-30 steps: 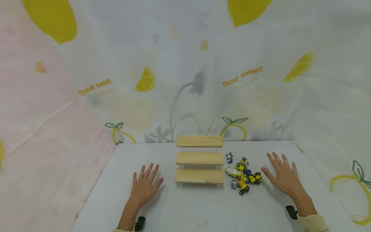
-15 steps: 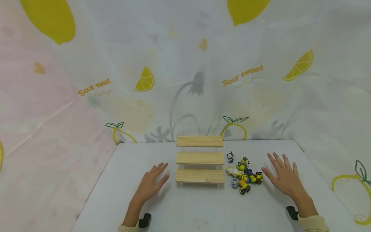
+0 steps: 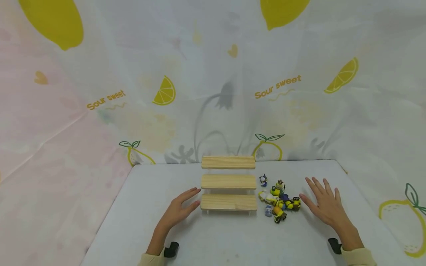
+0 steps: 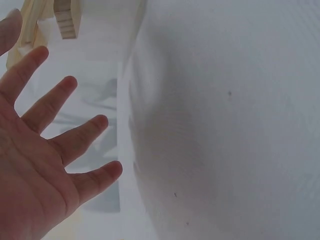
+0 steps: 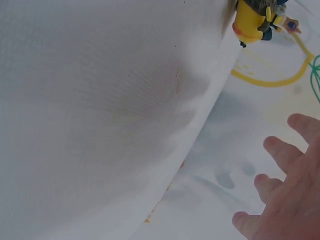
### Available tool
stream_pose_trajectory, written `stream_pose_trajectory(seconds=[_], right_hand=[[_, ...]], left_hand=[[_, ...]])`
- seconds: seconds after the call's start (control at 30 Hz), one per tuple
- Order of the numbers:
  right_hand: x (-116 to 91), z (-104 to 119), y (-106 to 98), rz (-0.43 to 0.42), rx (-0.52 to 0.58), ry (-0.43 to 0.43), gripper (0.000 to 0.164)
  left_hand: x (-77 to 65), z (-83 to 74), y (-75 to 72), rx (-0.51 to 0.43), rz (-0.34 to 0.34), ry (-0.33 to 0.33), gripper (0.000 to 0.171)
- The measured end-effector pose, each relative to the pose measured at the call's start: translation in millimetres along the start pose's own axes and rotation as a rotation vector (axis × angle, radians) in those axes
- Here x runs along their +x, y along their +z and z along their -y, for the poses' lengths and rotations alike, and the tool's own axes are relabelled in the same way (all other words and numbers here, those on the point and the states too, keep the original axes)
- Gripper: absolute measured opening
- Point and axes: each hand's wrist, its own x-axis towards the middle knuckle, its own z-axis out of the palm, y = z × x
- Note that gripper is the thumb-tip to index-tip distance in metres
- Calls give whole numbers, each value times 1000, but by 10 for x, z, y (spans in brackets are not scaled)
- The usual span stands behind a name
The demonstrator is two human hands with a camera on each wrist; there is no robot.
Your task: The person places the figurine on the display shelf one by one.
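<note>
A three-tier wooden display stand point(image 3: 229, 202) stands mid-table, its light planks stepping up toward the back. Just left of its lowest planks is my left hand point(image 3: 178, 212), fingers extended and nothing held; whether the fingertips touch the wood, I cannot tell. In the left wrist view, that palm point(image 4: 30, 170) shows with the fingers spread, and plank ends point(image 4: 67, 17) beyond. My right hand point(image 3: 327, 207) is spread to the right of a heap of small yellow figurines point(image 3: 279, 203), apart from them and holding nothing. One yellow figurine point(image 5: 250, 22) appears at the top of the right wrist view.
A small dark-and-white figurine point(image 3: 263, 180) stands apart behind the heap, near the stand's right side. The white table point(image 3: 226, 240) meets a lemon-print cloth backdrop point(image 3: 213, 92) at the back and sides.
My left hand has moved right to the stand's left side and turned, its fingers now pointing rightward. The right hand, stand and figurines have hardly moved.
</note>
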Motion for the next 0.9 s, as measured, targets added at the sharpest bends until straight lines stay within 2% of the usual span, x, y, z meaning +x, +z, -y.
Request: stream_pose_trajectory(seconds=[0.13,0.37,0.6,0.9], right_hand=[[-2,9,4,8,6,0,72],[2,25,24,9,28,-8,71],[13,20,22,-3,28,-5,71],[-10,45,17,26,54,10,70]], left_hand=[[16,21,30,-32,14,4,50],[31,4,57,-47,26,65,50],[30,18,90,-63,49,38,48],[34,-13,113,-72,50,49,50]])
